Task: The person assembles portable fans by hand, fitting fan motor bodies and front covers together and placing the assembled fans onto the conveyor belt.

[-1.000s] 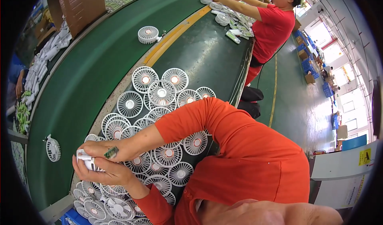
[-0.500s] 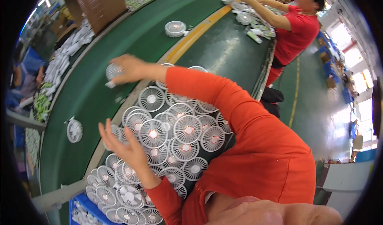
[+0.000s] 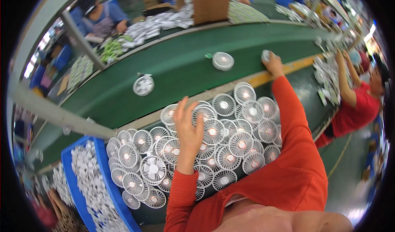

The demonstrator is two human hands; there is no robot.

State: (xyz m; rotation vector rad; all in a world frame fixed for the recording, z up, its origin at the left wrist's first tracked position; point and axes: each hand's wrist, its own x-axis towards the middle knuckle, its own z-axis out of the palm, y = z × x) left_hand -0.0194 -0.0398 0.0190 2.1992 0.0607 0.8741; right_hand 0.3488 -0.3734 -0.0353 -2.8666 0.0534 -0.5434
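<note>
My right hand (image 3: 273,64) reaches over the green conveyor belt with its fingers closed round a small white fan head (image 3: 265,55), partly hidden by them. My left hand (image 3: 188,127) hovers over a broad pile of white round fan grilles (image 3: 240,144), fingers spread and nothing held. Among the grilles lies a fan head with visible blades (image 3: 153,170). On the belt (image 3: 181,73), a round white fan with a green piece at its side (image 3: 223,61) rests left of my right hand. Farther left lies another fan (image 3: 143,85).
A blue bin (image 3: 103,166) of small white parts stands left of the pile. A grey metal post (image 3: 61,108) crosses the left side. Beyond the belt are a cardboard box (image 3: 212,3) and white parts (image 3: 158,26). A co-worker in red (image 3: 358,98) handles parts at right.
The view has turned, bringing the blue bin fully into sight. My right hand now lies farther right along the belt, on a fan head. My left hand stays open over the grilles.
</note>
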